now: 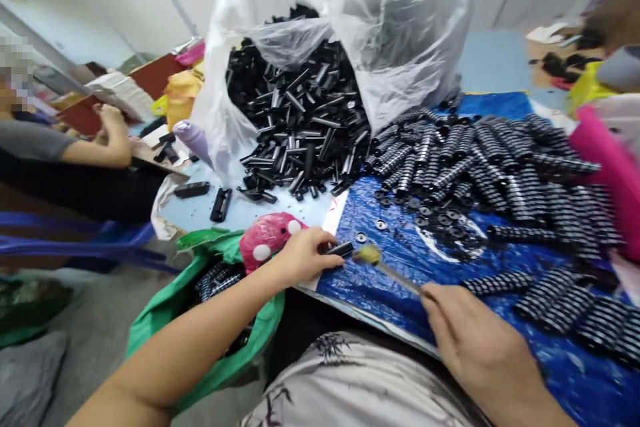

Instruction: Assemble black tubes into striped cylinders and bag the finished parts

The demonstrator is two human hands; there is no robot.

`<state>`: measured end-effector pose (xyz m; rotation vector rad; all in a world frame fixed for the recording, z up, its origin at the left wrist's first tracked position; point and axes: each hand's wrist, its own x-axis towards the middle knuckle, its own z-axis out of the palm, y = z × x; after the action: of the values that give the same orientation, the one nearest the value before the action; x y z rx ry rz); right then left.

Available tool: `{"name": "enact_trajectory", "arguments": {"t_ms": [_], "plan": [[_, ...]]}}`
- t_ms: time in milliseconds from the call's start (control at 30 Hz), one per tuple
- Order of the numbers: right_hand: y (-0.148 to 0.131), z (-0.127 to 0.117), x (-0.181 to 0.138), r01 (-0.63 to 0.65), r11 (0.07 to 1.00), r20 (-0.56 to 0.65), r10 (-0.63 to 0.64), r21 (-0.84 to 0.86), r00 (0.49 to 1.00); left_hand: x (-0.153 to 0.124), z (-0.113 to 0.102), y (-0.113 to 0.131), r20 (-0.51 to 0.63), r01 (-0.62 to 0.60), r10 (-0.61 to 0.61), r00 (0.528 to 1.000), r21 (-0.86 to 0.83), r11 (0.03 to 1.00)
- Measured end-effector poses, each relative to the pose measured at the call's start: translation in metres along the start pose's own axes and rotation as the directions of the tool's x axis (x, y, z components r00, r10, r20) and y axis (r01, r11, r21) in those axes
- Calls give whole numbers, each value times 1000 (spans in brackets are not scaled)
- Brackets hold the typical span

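My left hand [306, 255] is closed round a short black plastic tube [342, 249], pinched between thumb and fingers at the table's front edge. In my right hand [477, 343] is a thin-handled brush [397, 276] with a blurred yellowish head, which meets or nearly meets the tube's right end; I cannot tell if they touch. Two small round discs [361, 238] lie just beyond on the blue plastic sheet [395, 240]. Farther right is a heap of ribbed black-and-silver rollers [480, 153], and several more rollers [555, 297] lie near my right hand.
A large clear plastic bag [405, 47] spills black parts [305, 113] across the table. Below my left arm stands a green bag [160, 317] of ribbed pieces, beside a pink bundle [273, 238]. A pink roll [607, 173] lies right. Another person's arm [100, 143] is at left.
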<state>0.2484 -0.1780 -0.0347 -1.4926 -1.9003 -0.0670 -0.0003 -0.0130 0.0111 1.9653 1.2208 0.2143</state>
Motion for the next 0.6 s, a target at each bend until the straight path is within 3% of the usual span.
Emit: {"name": "enact_trajectory", "arguments": {"t_ms": [133, 300, 467, 600], "plan": [[-4, 3, 23, 11, 999, -124, -16, -40, 992, 2, 1, -3, 134, 80, -72, 988, -52, 995], [-12, 14, 38, 117, 984, 76, -107, -137, 991, 11, 0, -9, 213, 64, -31, 977, -146, 987], [-27, 8, 40, 183, 982, -42, -181, 53, 983, 23, -3, -14, 254, 16, 20, 967, -136, 991], [-37, 19, 33, 247, 965, 142, -258, 90, 956, 27, 3, -8, 258, 13, 11, 966, -90, 996]]}}
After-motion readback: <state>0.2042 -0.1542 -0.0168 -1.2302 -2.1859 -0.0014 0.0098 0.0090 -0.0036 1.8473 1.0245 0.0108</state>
